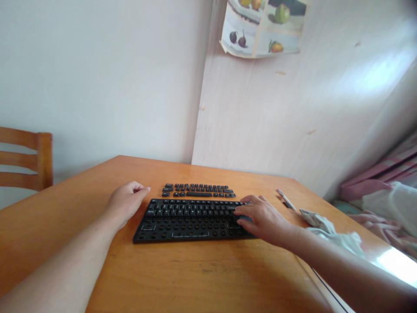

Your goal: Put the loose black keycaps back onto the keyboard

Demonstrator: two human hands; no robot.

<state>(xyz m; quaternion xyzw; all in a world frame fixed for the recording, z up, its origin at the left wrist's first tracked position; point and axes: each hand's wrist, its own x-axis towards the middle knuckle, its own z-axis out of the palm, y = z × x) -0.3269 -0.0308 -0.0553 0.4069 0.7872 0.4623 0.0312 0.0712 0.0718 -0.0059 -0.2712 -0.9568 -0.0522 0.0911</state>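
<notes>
The keyboard (189,227) looks like black plastic, mostly matt, and the loose keys (199,194) look like the same dark plastic. The worktop (195,278) is smooth, varnished wood, glossy toward its right edge. The chair (44,161) is also varnished wood. The wall (97,78) looks smooth and matt; the panel (260,113) has a faint grain and a sheen. The poster (260,30) is paper, the rag (340,239) crumpled cloth, the bedding (386,202) soft fabric.
</notes>
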